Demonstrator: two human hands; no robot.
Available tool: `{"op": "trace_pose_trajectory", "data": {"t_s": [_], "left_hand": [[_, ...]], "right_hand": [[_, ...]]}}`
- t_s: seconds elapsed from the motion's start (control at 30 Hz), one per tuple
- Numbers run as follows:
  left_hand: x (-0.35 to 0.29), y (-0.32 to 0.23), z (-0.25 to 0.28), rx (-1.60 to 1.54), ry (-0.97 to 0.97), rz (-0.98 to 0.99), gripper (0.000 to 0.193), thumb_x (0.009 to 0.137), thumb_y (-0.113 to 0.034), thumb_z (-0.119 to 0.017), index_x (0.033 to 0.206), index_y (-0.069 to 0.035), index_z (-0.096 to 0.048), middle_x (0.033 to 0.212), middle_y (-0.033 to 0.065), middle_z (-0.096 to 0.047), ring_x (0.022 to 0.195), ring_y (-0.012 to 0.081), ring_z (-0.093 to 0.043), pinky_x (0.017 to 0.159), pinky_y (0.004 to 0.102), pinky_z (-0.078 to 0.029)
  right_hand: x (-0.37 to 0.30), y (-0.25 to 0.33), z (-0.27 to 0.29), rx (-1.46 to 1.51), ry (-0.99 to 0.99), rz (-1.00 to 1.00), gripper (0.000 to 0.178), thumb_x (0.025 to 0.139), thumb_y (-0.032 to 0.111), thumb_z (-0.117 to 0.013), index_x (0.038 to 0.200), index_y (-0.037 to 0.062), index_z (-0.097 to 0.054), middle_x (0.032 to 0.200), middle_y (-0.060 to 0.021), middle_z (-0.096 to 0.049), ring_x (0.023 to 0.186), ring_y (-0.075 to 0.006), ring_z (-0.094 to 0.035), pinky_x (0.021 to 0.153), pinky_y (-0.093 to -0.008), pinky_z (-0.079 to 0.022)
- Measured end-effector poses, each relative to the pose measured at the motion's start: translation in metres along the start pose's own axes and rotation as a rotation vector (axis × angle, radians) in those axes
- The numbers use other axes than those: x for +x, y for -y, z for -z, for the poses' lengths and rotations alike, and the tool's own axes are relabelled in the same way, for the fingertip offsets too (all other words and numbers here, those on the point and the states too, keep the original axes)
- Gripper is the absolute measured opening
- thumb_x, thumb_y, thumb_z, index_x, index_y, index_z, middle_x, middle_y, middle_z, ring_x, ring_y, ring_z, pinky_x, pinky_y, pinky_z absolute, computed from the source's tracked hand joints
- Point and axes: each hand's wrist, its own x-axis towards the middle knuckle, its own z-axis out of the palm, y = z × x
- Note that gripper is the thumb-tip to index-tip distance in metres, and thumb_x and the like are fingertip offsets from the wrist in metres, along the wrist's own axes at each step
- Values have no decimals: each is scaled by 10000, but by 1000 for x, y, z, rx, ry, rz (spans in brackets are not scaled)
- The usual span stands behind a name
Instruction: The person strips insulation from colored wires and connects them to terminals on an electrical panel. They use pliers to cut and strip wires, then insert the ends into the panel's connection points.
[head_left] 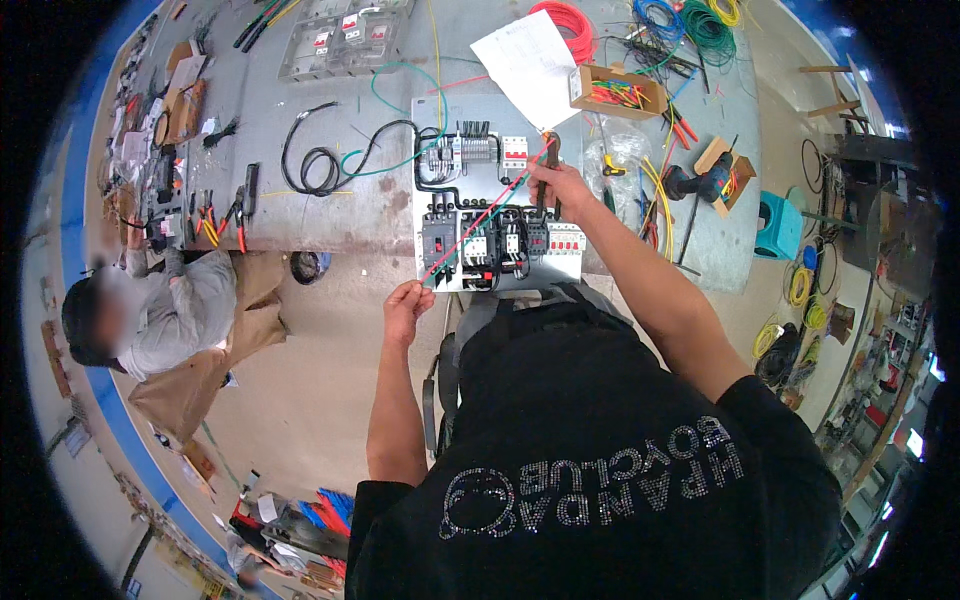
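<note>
While a long grey metal table [330,215] runs across the upper half of the frame, a pale grey rectangular mounting panel [432,215] fitted with black and white circuit breakers and contactors lies on it at centre, its near edge at the table's front edge. Left of the panel, a loose coil of black cable [312,160] rests on the table top, with a green wire running from it toward the panel. A white sheet of paper [527,62] sits at the upper centre, just beside an open brown cardboard box [617,90] of coloured wire pieces, and coils of red, blue and green wire lie near the top edge. At the left of the frame a seated person in a grey top [180,310] works at the table's far end. The right hand [562,185], reaching out over the panel's upper right part, has its fingers closed round a dark-handled tool [550,150] that stands upright above the breakers. The left hand [405,305], below the panel's lower left corner and off the table, pinches the end of a thin red wire and green wire pair [480,220], which stretches taut and slanting across the panel up to the right hand.
</note>
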Motion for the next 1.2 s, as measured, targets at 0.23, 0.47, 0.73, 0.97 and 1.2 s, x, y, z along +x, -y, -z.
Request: {"op": "trace_pose_trajectory", "data": {"t_s": [0.23, 0.47, 0.73, 0.97, 1.2], "left_hand": [[23, 6, 0, 1, -69, -21, 195, 972, -104, -632, 1128, 13, -639, 929, 95, -696, 802, 191, -704, 739, 305, -606], [37, 22, -4, -13, -137, 11, 187, 973, -99, -624, 1123, 10, -647, 901, 86, -692, 767, 177, -688, 718, 303, -596], [52, 13, 9, 69, -68, -4, 183, 969, -153, -650, 1102, -28, -665, 894, 50, -680, 769, 140, -658, 724, 294, -578], [57, 6, -6, 50, -83, 38, 160, 964, -115, -644, 1086, -13, -667, 871, 62, -691, 732, 138, -652, 702, 288, -573], [56, 14, -8, 117, -43, 34, 172, 973, -145, -631, 1099, -36, -673, 879, 43, -681, 748, 126, -639, 725, 293, -560]], "right_hand": [[44, -2, -12, -116, -56, -38, 160, 936, 202, -683, 884, 64, -619, 705, -50, -607, 585, -173, -598, 535, -309, -510], [76, -33, 6, -105, -152, -96, 215, 892, 224, -738, 950, 54, -619, 781, -52, -630, 635, -173, -619, 585, -337, -555], [85, -31, 2, -58, -42, -183, 242, 863, 199, -779, 1011, 92, -621, 745, -16, -594, 637, -136, -605, 576, -316, -550], [104, -41, -5, -221, -63, -110, 177, 857, 149, -762, 927, 59, -627, 711, -13, -580, 575, -114, -551, 512, -291, -490], [97, -44, -7, -362, -111, 30, 202, 828, 177, -784, 873, 25, -658, 668, -21, -595, 523, -88, -514, 459, -257, -418]]}}
